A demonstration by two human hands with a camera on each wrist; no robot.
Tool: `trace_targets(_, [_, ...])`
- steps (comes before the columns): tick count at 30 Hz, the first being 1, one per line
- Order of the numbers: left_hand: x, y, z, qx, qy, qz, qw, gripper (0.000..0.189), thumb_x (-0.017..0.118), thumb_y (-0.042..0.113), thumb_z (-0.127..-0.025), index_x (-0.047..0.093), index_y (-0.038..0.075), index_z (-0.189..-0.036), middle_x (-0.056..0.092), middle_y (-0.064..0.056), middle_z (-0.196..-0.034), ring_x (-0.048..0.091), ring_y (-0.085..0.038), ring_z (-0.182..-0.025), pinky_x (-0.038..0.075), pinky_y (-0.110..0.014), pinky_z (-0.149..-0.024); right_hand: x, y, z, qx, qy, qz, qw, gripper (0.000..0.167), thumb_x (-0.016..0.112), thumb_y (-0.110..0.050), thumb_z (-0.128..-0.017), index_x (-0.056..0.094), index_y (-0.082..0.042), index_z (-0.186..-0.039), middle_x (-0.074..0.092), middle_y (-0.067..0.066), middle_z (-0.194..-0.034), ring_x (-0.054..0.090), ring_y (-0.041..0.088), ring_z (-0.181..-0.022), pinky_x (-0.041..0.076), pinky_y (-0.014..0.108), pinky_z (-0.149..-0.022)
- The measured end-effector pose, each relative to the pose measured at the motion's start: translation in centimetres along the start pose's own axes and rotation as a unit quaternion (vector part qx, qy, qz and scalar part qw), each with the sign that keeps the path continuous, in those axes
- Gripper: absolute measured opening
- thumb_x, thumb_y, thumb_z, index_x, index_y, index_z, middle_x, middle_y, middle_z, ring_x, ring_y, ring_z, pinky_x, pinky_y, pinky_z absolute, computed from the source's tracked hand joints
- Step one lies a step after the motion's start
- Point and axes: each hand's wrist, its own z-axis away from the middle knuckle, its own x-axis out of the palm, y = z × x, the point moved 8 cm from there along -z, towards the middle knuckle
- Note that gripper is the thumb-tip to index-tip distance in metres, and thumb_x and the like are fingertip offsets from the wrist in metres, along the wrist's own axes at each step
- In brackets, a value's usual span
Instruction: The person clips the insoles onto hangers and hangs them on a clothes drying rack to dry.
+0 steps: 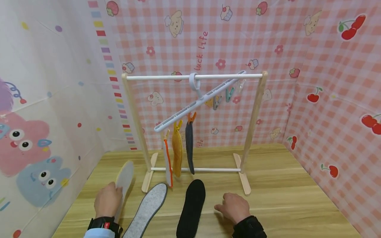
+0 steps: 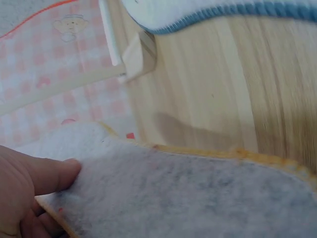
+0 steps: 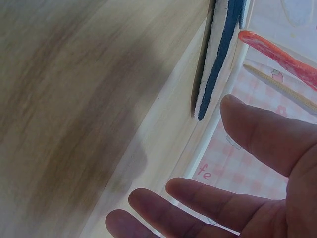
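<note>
A pale grey fuzzy insole (image 2: pixel 183 188) with a yellow stitched edge is pinched in my left hand (image 1: pixel 108 200), thumb on its grey face and fingers behind. In the head view this insole (image 1: pixel 125 177) stands tilted on edge over the table's left side. Beside it lies a light grey insole (image 1: pixel 148 208) with a dark border. Further right is a black insole (image 1: pixel 191 208). My right hand (image 1: pixel 235 208) holds nothing and hovers over the wood to the right of the black insole. Its thumb and fingers (image 3: pixel 252 126) are spread apart in the right wrist view.
A wooden rack (image 1: pixel 254 122) with white bars stands behind the insoles. From its top bar hangs a slanted white clip hanger (image 1: pixel 196 103). Clips hold an orange-edged insole (image 1: pixel 167 163), a yellow insole (image 1: pixel 177 153) and a dark grey insole (image 1: pixel 189 147). Unused clips (image 1: pixel 230 95) dangle at the right.
</note>
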Motion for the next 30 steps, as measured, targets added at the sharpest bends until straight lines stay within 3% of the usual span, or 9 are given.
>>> trace_targets(4, [-0.7,0.8,0.4,0.001,0.045,0.039,0.9982,0.023,0.062,0.012,-0.093,0.055,-0.006,-0.080,0.056,-0.018,-0.064,0.055,-0.034,-0.055,0.038,-0.043,-0.048,-0.1,0.0,0.0,0.001,-0.001,0.000,1.0000,0.037,0.080,-0.040,-0.079,0.069,-0.005,-0.088,0.061,0.004,-0.074,0.059,0.023,-0.071,0.049,0.043,-0.061])
trace_targets(10, [-1.8,2.5,1.1,0.024,0.116,0.094,0.9885,0.027,0.064,0.010,-0.090,0.048,-0.001,-0.072,0.047,-0.012,-0.056,0.048,-0.031,-0.049,0.032,-0.039,-0.046,-0.1,0.0,-0.1,0.004,-0.008,0.000,1.0000,0.040,0.080,-0.040,-0.080,0.070,-0.004,-0.093,0.063,0.005,-0.077,0.060,0.024,-0.072,0.049,0.043,-0.062])
trace_targets(14, [-2.0,3.2,1.5,0.014,0.128,0.119,0.9846,0.027,0.065,0.011,-0.090,0.049,0.000,-0.072,0.046,-0.010,-0.056,0.045,-0.028,-0.049,0.031,-0.038,-0.046,-0.2,0.0,0.0,0.006,-0.006,0.003,1.0000,0.041,0.080,-0.041,-0.080,0.070,-0.004,-0.094,0.064,0.006,-0.079,0.061,0.024,-0.073,0.050,0.043,-0.063])
trace_targets(23, [-1.7,4.6,2.6,-0.016,0.146,0.196,0.9695,0.018,0.067,0.011,-0.089,0.061,-0.005,-0.083,0.063,-0.017,-0.068,0.058,-0.032,-0.057,0.039,-0.039,-0.049,-0.4,-0.1,0.0,0.009,-0.012,0.004,0.9999,0.042,0.079,-0.041,-0.080,0.071,-0.003,-0.097,0.066,0.009,-0.084,0.060,0.025,-0.074,0.050,0.044,-0.064])
trace_targets(30, [-1.4,5.6,2.9,-0.041,0.146,0.230,0.9615,0.013,0.063,0.012,-0.084,0.060,0.000,-0.080,0.066,-0.015,-0.071,0.061,-0.027,-0.060,0.044,-0.035,-0.048,-0.3,0.0,-0.1,0.012,-0.008,0.007,0.9999,0.042,0.080,-0.042,-0.080,0.071,-0.004,-0.097,0.067,0.008,-0.083,0.062,0.025,-0.075,0.050,0.044,-0.064])
